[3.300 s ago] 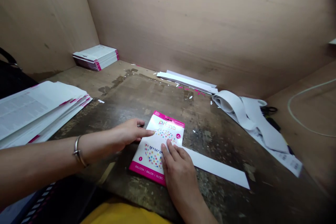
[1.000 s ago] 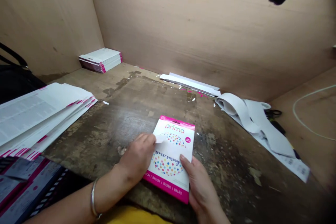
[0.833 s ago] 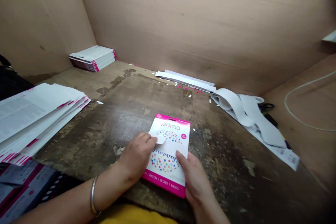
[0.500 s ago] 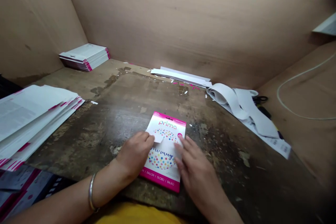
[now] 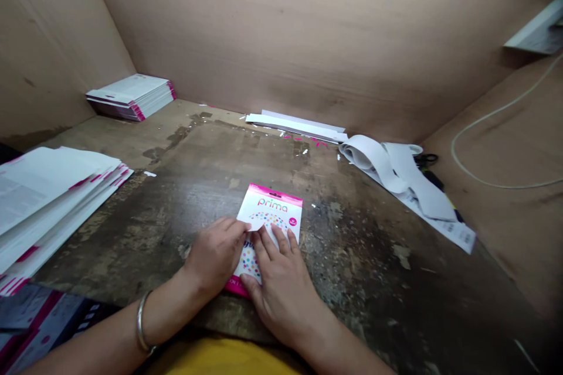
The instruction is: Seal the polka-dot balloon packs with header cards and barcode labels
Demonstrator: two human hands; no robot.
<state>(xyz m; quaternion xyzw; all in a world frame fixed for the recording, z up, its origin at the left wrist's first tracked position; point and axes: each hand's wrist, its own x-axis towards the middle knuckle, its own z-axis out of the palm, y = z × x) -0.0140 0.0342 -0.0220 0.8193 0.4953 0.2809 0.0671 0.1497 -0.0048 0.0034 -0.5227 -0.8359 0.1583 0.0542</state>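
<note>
A white and pink balloon packet (image 5: 275,211) printed with coloured dots lies flat on the worn wooden worktop (image 5: 211,187) in front of me. My left hand (image 5: 215,255) rests at its left edge, fingertips pinched on a small white sticker (image 5: 255,224) on the packet's face. My right hand (image 5: 281,281) lies flat over the packet's lower half, fingers stretched toward the sticker. A metal bangle (image 5: 141,323) is on my left wrist.
A fanned stack of printed packets (image 5: 48,193) sits at the left, a smaller stack (image 5: 129,94) in the far left corner. White strips (image 5: 299,126) lie along the back wall, curled backing paper (image 5: 404,179) to the right. A white cable (image 5: 492,129) runs across the right board.
The long white strip beside the packet is gone. My left hand brought a small white sticker onto the packet's face, and my right hand moved from the packet's right edge to lie flat over it.
</note>
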